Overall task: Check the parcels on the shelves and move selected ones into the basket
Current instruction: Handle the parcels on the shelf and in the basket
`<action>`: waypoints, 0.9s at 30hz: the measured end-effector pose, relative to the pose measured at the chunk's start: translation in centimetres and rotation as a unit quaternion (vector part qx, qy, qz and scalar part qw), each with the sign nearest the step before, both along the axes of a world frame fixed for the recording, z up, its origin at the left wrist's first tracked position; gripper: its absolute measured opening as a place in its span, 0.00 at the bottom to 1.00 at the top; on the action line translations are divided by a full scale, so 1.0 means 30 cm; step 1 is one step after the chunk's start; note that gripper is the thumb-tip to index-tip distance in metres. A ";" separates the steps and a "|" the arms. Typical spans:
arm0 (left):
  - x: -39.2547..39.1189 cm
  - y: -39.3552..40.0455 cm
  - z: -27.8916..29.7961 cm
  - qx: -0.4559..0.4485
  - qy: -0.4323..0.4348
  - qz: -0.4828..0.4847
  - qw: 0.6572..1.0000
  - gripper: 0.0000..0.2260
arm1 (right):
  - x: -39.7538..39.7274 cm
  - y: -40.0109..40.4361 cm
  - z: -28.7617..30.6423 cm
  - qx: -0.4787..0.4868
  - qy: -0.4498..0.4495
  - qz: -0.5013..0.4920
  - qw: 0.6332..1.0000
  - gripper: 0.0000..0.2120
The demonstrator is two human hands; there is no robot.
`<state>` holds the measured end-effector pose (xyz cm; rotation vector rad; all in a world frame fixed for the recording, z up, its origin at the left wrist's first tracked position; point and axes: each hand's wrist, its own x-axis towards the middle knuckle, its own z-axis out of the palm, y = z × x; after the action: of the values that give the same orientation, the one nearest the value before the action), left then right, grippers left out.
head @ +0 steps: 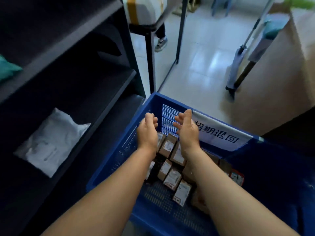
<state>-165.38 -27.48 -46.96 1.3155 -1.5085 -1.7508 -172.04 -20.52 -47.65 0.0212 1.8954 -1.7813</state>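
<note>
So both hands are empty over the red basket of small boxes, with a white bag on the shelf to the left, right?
Nearly. The basket is blue, not red, as the head view shows. The rest holds: the left hand and right hand are empty above the small boxes, and a white bag lies on the shelf to the left.

Both bare forearms reach forward, left hand (148, 128) and right hand (186, 129) empty, palms facing, fingers loosely curled.

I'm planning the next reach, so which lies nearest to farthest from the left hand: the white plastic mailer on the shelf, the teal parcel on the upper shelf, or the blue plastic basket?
From the left hand:
1. Blue plastic basket, directly below the hand.
2. White plastic mailer, left, on the lower dark shelf.
3. Teal parcel, far left, upper shelf.
</note>
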 end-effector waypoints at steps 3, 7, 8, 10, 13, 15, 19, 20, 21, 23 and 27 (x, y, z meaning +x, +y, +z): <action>0.072 -0.080 0.059 0.007 0.019 0.057 0.998 0.13 | 0.057 -0.106 0.072 -0.019 -0.011 0.052 0.998 0.26; 0.196 -0.180 0.109 0.014 0.038 0.127 0.991 0.19 | 0.149 -0.246 0.121 -0.018 -0.015 0.124 0.992 0.27; 0.232 -0.205 0.116 0.015 0.041 0.142 0.989 0.19 | 0.178 -0.283 0.128 -0.016 -0.015 0.141 0.990 0.27; 0.308 -0.254 0.114 0.017 0.040 0.169 0.985 0.19 | 0.243 -0.353 0.137 -0.010 -0.017 0.178 0.984 0.26; 0.421 -0.331 0.088 0.017 0.030 0.208 0.978 0.17 | 0.347 -0.455 0.124 -0.007 -0.024 0.232 0.972 0.26; 0.493 -0.388 0.061 0.022 0.024 0.234 0.972 0.16 | 0.413 -0.522 0.096 -0.006 -0.031 0.265 0.964 0.27; 0.640 -0.503 -0.027 0.024 0.008 0.277 0.960 0.12 | 0.531 -0.668 -0.007 0.007 -0.039 0.317 0.948 0.27; 0.677 -0.530 -0.054 0.026 0.004 0.288 0.957 0.12 | 0.558 -0.705 -0.036 0.016 -0.034 0.330 0.943 0.26; 0.713 -0.559 -0.087 0.029 0.000 0.297 0.955 0.12 | 0.584 -0.742 -0.068 0.025 -0.025 0.343 0.939 0.23; 0.779 -0.617 -0.157 0.045 -0.006 0.314 0.948 0.14 | 0.633 -0.813 -0.136 0.040 -0.004 0.367 0.929 0.18; 0.875 -0.715 -0.294 0.071 -0.028 0.343 0.936 0.12 | 0.701 -0.935 -0.268 0.079 0.047 0.421 0.902 0.21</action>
<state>-139.13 -48.95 -55.77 1.7079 -0.7934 -1.3768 -151.00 -48.56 -55.70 -0.7260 1.7075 -1.0422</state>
